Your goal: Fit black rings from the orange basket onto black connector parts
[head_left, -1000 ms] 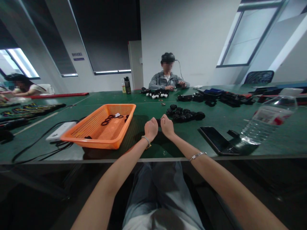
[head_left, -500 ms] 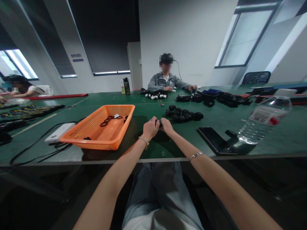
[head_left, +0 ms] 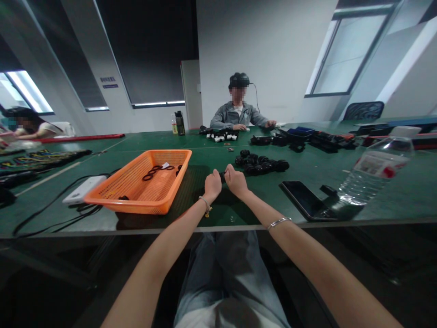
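A small black part (head_left: 222,176), mostly hidden by fingers, sits between my two hands above the green table. My left hand (head_left: 213,184) is closed around its left side, and my right hand (head_left: 235,181) grips it from the right with bent fingers. What kind of part it is I cannot make out. Just beyond my right hand lies a cluster of round black parts (head_left: 261,164). To the left of my left hand stands an orange basket (head_left: 170,200) holding several black rings (head_left: 153,172) and a white scrap.
A phone (head_left: 303,200) and a clear water bottle (head_left: 373,168) are at my right. A white power strip (head_left: 82,190) with black cables lies left of the basket. Across the green table (head_left: 211,216) sits a person (head_left: 235,114) among black parts; another person is far left.
My right hand has turned, its fingers now curled more over the black part. My left hand has shifted slightly. The person across has drawn one hand inward.
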A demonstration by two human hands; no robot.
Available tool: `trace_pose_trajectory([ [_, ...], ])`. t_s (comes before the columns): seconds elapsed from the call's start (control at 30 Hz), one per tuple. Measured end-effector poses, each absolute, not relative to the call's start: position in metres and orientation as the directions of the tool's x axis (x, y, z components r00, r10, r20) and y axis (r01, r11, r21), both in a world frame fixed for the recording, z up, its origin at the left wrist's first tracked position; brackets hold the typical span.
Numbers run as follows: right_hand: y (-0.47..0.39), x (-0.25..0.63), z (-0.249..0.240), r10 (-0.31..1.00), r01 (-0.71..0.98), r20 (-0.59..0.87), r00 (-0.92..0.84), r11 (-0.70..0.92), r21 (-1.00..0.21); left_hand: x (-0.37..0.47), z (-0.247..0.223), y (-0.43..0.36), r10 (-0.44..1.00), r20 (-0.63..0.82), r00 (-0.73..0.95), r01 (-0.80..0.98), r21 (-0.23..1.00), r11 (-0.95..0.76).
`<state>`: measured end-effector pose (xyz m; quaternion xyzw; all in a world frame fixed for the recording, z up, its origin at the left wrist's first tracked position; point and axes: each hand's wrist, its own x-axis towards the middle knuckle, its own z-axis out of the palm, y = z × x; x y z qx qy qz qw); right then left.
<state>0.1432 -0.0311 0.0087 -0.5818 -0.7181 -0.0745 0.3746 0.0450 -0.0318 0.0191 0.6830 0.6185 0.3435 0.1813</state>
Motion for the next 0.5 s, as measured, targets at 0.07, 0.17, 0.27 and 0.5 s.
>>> trace_pose_trajectory([
  [0.07, -0.031, 0.141, 0.011, 0.787, 0.845, 0.616, 0.027, 0.312, -0.435, 0.045, 0.021, -0.035, 0.953, 0.303, -0.018, 0.795, 0.582, -0.17],
  [0.17, -0.028, 0.142, 0.012, 0.813, 0.72, 0.57, 0.12, 0.324, -0.614, 0.044, 0.021, -0.037, 0.917, 0.393, 0.066, 0.883, 0.406, -0.237],
  [0.27, -0.023, 0.146, 0.01, 0.896, 0.528, 0.433, 0.096, 0.323, -0.785, 0.041, 0.021, -0.037, 0.868, 0.447, 0.215, 0.913, 0.224, -0.342],
  [0.5, -0.02, 0.146, 0.002, 0.997, 0.15, 0.057, -0.044, 0.063, -0.987, 0.035, 0.024, -0.034, 0.775, 0.458, 0.434, 0.877, -0.018, -0.48],
])
